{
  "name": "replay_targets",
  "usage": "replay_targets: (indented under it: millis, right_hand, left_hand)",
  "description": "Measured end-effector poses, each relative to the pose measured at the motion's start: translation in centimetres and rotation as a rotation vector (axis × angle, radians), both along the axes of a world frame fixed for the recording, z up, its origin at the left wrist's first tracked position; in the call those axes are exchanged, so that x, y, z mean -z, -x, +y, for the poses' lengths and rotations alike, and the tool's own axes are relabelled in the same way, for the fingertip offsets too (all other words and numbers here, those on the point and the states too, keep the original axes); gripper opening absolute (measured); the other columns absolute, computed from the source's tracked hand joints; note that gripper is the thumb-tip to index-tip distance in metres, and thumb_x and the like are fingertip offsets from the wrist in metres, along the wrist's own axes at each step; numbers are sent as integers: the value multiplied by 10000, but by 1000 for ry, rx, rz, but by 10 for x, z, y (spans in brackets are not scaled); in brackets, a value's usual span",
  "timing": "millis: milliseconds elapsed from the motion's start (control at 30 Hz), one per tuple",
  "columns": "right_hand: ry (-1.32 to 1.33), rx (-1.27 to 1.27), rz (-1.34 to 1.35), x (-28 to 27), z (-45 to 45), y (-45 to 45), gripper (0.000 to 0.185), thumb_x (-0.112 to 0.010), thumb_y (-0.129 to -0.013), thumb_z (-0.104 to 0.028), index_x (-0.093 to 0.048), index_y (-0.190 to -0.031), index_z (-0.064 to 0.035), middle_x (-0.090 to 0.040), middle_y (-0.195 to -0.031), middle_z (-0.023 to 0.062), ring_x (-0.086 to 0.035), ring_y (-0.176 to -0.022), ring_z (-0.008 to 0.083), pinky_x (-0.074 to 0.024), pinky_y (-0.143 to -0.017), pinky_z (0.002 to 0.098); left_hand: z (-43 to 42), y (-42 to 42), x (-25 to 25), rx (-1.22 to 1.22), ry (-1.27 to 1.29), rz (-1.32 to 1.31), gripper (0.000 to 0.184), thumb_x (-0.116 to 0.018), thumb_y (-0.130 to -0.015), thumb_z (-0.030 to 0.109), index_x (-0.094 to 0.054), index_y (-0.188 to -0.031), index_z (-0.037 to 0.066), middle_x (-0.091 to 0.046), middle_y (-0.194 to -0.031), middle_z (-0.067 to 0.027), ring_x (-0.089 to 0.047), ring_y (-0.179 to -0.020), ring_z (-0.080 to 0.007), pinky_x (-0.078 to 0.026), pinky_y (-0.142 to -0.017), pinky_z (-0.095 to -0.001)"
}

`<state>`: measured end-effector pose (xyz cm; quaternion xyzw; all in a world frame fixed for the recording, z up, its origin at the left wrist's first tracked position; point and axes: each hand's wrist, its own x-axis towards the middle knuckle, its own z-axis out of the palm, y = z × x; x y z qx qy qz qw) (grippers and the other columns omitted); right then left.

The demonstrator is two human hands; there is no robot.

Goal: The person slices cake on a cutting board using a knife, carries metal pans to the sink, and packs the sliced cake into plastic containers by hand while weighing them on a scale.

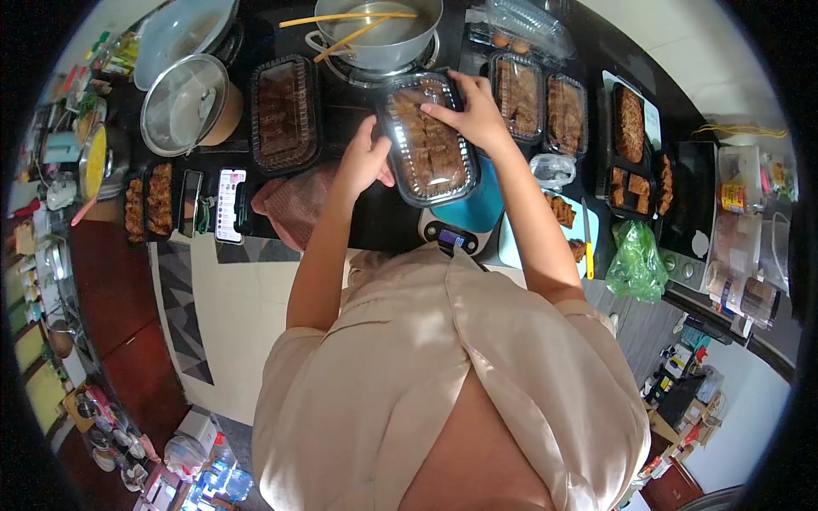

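A black tray with a clear lid [426, 157], filled with brown food pieces, is between my two hands, above the blue top of a kitchen scale [460, 237]. My right hand [474, 111] grips its upper right corner, thumb over the lid and fingers at the far edge. At the tray's left side is my left hand [368, 160], its thumb and fingers apart and its palm facing the tray. Whether it touches the tray's edge I cannot tell. Under the tray, part of the scale is hidden.
Lidded food trays [285, 111] stand left and right. A pot [375, 38] with chopsticks sits on the stove at the back. A cutting board [511, 243] with food pieces and a yellow-handled knife [589, 255] lies right, beside a green bag [635, 264]. A phone [229, 204] lies left.
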<state>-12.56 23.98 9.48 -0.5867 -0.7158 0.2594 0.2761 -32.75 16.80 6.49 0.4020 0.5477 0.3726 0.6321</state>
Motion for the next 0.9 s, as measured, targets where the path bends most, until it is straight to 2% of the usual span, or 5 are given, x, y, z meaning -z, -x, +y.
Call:
replay_targets:
  millis: [167,367,533,633,900]
  right_hand:
    - [-183,-75,-164,-18,-28,27,645,-756,-658,-374,-550,-1180,-55,-570,-1023,196,-541,-963,372,-451,-848,402]
    - [-220,-332,-204,-24,-41,25,814,-758,-589,-413,-476,-1282,-90,-481,-1213,203,-459,-1112,355,-385,-920,447]
    - [-147,-456,-240,-27,-29,16,912,-769,-530,-296,-391,-1341,-116,-433,-1274,190,-428,-1164,364,-361,-968,436]
    - [-115,-582,-255,-31,-15,8,954,-774,-500,-249,-365,-1355,-135,-422,-1290,177,-419,-1179,364,-350,-988,436]
    - [-65,-843,-339,-40,7,0,972,-748,-463,-199,-353,-1350,-140,-411,-1308,152,-425,-1191,345,-354,-992,424]
  left_hand:
    - [-27,-30,10,-198,-37,-123,564,-390,-910,63,-68,-1369,0,-582,-675,-215,-614,-470,-251,-525,-399,-314]
    - [-45,-27,7,-303,-59,-55,616,-447,-870,45,-67,-1353,1,-603,-779,-204,-613,-489,-230,-521,-417,-293]
    - [-14,7,8,-347,-89,12,452,-510,-840,71,-358,-1246,-57,-606,-764,-156,-609,-508,-183,-517,-448,-259]
    - [-14,12,4,-201,-92,98,234,-513,-841,83,-517,-1019,-69,-619,-686,-142,-604,-508,-168,-495,-444,-248]
    - [20,10,-13,-102,-208,491,261,-491,-810,99,-539,-1043,-10,-641,-781,-142,-623,-528,-246,-492,-510,-341]
